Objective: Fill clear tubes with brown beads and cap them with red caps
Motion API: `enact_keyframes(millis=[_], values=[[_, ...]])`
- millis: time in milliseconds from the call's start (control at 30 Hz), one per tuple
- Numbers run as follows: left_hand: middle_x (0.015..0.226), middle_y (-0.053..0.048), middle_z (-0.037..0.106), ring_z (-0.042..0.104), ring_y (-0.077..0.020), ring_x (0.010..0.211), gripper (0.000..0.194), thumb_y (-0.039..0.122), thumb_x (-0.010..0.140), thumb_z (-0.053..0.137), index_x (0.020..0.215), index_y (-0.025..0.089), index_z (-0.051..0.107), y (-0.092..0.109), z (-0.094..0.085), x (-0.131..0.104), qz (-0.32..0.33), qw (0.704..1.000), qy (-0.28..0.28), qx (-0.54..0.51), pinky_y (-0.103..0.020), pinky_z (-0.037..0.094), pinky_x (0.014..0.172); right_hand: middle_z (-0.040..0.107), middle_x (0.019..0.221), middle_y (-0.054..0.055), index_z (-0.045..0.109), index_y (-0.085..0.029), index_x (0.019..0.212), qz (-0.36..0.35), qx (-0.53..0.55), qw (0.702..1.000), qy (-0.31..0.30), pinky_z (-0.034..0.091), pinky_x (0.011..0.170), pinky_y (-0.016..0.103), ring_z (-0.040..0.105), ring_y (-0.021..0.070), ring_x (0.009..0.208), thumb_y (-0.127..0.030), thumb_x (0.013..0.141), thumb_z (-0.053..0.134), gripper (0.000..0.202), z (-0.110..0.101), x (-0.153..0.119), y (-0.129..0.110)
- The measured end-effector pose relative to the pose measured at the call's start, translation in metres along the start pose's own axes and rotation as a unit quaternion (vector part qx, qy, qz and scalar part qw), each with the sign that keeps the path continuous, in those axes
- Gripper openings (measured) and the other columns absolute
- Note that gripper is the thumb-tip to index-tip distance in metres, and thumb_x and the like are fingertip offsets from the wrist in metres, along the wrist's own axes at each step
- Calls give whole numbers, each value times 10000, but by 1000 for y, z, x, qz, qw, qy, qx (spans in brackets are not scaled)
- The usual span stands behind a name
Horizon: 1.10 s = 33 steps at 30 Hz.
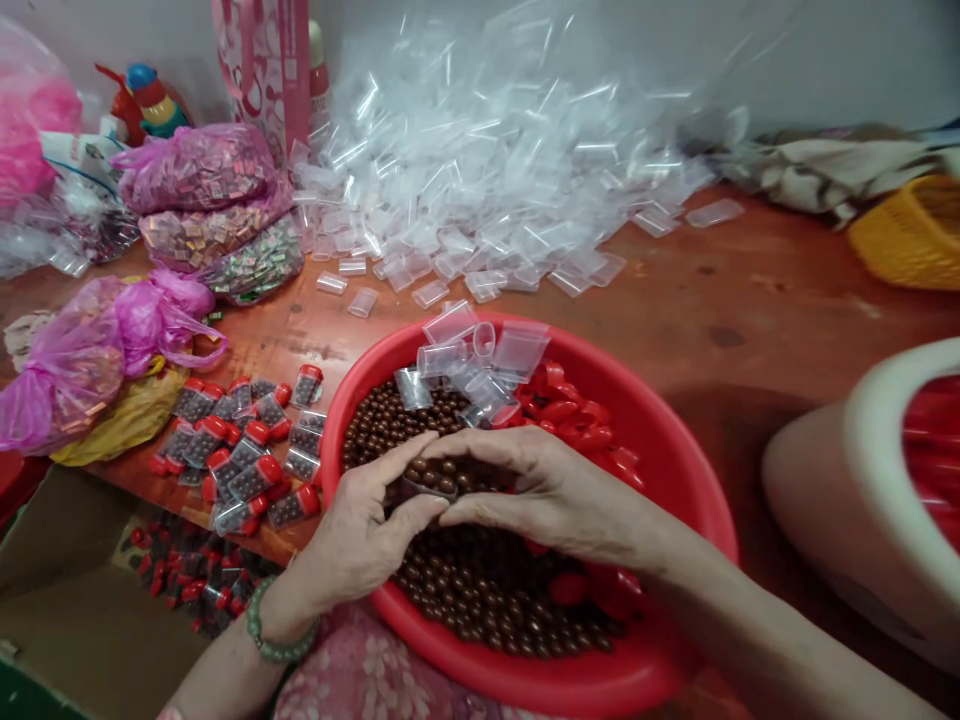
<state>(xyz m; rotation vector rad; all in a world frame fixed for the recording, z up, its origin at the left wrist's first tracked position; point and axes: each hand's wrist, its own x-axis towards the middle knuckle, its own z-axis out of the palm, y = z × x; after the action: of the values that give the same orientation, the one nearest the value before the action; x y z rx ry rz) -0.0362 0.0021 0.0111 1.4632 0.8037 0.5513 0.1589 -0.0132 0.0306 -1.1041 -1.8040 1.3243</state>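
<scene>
The fingers of the left hand (367, 525) and the right hand (536, 490) close in a ring, thumbs nearly meeting below and fingertips meeting above, around a clear plastic container (433, 490). Only its curved edge shows between them; the rest is hidden by the hands. Brown balls show at its mouth, though whether all of them lie inside it cannot be told. A green beaded bracelet (279, 632) circles the left wrist.

The hands are over a red plastic basin (660, 400). Loose brown beads (499, 600) fill its left and near parts; red caps (574, 410) lie toward the right, and empty clear tubes (517, 350) are heaped at the far edge, some touching the beads. Floral fabric (375, 675) shows beneath the basin's near left side.

Just left of the basin, filled red-capped bottles (251, 475) lie in a cluster on the wooden table (757, 290). Below them, a cardboard box (75, 590) holds more such bottles. Farther left are knotted purple plastic bags (199, 180). Beyond the basin spreads a large pile of clear tubes (480, 180). At right stand a pale bucket (832, 500) with red pieces inside and, farther back, a yellow basket (892, 245).
</scene>
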Motion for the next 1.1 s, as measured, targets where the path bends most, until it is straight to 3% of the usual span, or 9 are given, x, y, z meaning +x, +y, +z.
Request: enact_keyframes(millis=[167,333,433,533,667,867,967,1100], values=[[1229,-96,667,608,-218,1144,608,222,849,592,1416,104,408,0,-1,1,-61,998,-8,-9,-355,447,1029,710,964,19,647,-187,992,10,4,1000,10,514,780,238,658,129,856,-257,844,660,164,2,-2,-2],[1084,-80,697,640,-179,973,532,234,863,564,1369,114,450,3,-1,2,-56,998,10,12,-311,492,905,679,842,11,621,-176,860,24,-21,998,45,494,695,226,616,119,753,-267,861,634,92,2,-7,2],[1061,-75,675,628,-166,964,494,244,870,560,1340,123,466,2,-1,4,-55,997,40,-27,-300,483,902,650,798,10,602,-183,833,49,-73,995,39,491,680,248,594,128,726,-276,887,590,108,0,-16,6],[1067,-71,659,624,-165,978,519,226,864,569,1359,145,438,-1,-2,6,-49,997,32,-55,-308,476,916,668,882,23,611,-205,952,62,-125,990,9,510,738,289,620,154,800,-273,884,590,99,-3,-23,6],[1061,-71,675,638,-188,977,616,192,841,598,1413,172,371,-3,-6,7,-77,995,-43,-47,-354,479,926,656,998,47,572,-237,1141,40,-146,988,14,523,782,312,630,171,876,-240,876,605,267,-4,-19,-2],[1390,-116,529,474,-199,1314,644,96,818,586,1417,145,355,1,-10,9,-54,989,-86,-109,-330,340,1123,628,1112,54,594,-235,1112,-28,-119,992,-34,499,888,302,604,164,1026,-121,872,582,266,2,2,-5],[1377,-127,541,446,-222,1344,641,113,824,578,1420,144,345,1,-11,10,-72,984,-89,-135,-335,393,1087,638,1096,54,577,-228,1127,-38,-118,992,-18,499,875,288,608,159,1014,-127,872,594,275,5,2,-1],[1320,-127,582,518,-236,1274,660,139,828,576,1435,173,320,0,-11,11,-100,973,-102,-180,-359,446,1029,646,1024,38,554,-239,1142,-48,-146,988,28,512,806,257,625,145,929,-135,873,603,293,9,-3,3]])
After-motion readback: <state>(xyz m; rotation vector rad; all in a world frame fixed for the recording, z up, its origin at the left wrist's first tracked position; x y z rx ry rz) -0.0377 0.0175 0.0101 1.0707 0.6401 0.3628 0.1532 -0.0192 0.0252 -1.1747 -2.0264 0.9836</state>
